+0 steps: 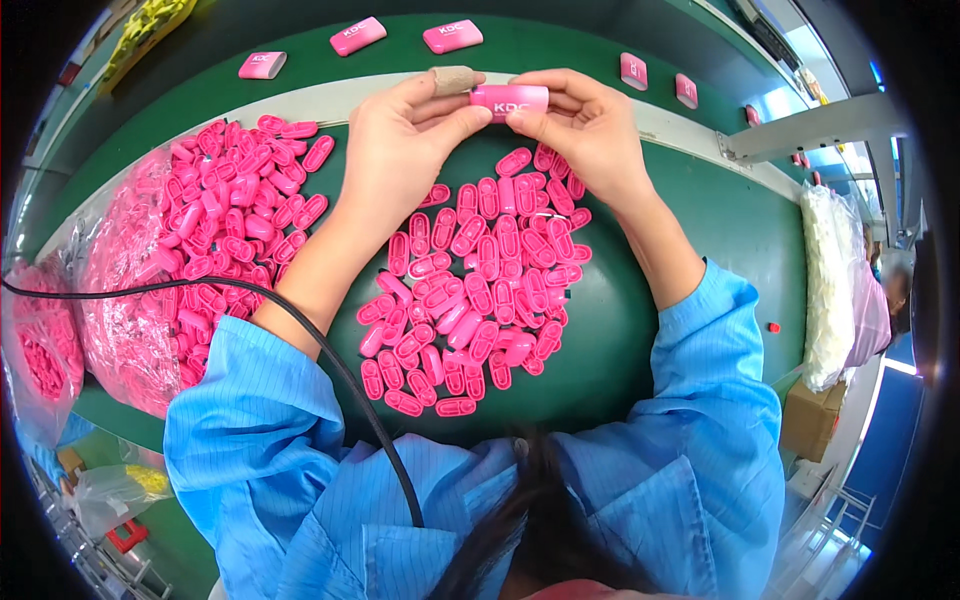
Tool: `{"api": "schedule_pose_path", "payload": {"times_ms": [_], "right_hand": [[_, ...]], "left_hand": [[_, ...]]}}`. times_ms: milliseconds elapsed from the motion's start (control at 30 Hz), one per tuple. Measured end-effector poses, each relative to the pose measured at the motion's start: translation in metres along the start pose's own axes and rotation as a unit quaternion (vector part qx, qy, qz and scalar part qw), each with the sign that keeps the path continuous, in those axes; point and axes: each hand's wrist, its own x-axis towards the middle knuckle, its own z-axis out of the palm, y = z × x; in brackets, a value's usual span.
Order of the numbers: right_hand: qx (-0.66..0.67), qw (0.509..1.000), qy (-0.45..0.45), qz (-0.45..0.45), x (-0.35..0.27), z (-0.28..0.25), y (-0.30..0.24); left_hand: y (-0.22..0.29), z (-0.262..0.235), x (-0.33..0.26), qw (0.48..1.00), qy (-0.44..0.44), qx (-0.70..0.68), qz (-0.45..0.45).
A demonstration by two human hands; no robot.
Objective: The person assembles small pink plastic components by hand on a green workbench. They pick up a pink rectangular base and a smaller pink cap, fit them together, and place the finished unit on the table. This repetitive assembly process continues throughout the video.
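Both hands hold one small pink and white rectangular case (510,101) at the far side of the green work surface. My left hand (402,135) pinches its left end between thumb and fingers; a tan wrap covers one fingertip. My right hand (592,130) grips the right end, thumb along the near edge. Whether a smaller part sits at either end is hidden by the fingers. Below the hands lies a loose pile of pink oval plastic caps (487,285), many with their hollow sides up. A larger heap of the same caps (240,200) lies by my left forearm.
The heap spills from a clear plastic bag (125,290). Across my left arm runs a black cable (150,291). Beyond a pale rail (290,105), several pink cases (453,36) lie on a green strip. A metal bracket (815,130) and a white bag (830,290) are at the right.
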Motion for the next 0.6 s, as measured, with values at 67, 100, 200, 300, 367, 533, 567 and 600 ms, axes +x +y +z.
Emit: {"api": "schedule_pose_path", "payload": {"times_ms": [67,100,200,300,367,533,567,600], "right_hand": [[0.002,1.0,-0.013,0.005,0.0,-0.003,0.001],[0.007,1.0,-0.016,0.008,0.001,-0.003,0.0],[0.01,1.0,-0.012,0.009,0.0,-0.001,0.004],[-0.022,0.999,0.017,-0.02,-0.002,0.008,0.001],[-0.081,0.993,0.058,-0.068,-0.009,0.018,-0.001],[-0.112,0.987,0.077,-0.086,-0.006,0.016,0.006],[-0.095,0.991,0.07,-0.064,-0.001,0.013,0.005],[-0.082,0.994,0.061,-0.042,0.006,0.008,0.006]], "left_hand": [[0.001,0.002,-0.001,1.0,0.002,-0.026,-0.016],[-0.002,0.001,-0.001,0.999,-0.004,-0.038,-0.028],[-0.007,0.007,-0.004,0.999,0.009,0.043,0.0],[-0.001,0.015,-0.015,0.967,0.04,0.236,0.084],[0.002,0.024,-0.02,0.956,0.07,0.26,0.121],[-0.002,0.024,-0.022,0.95,0.043,0.276,0.141],[-0.006,0.023,-0.017,0.959,0.031,0.253,0.126],[-0.014,0.023,-0.011,0.966,0.02,0.231,0.111]]}}
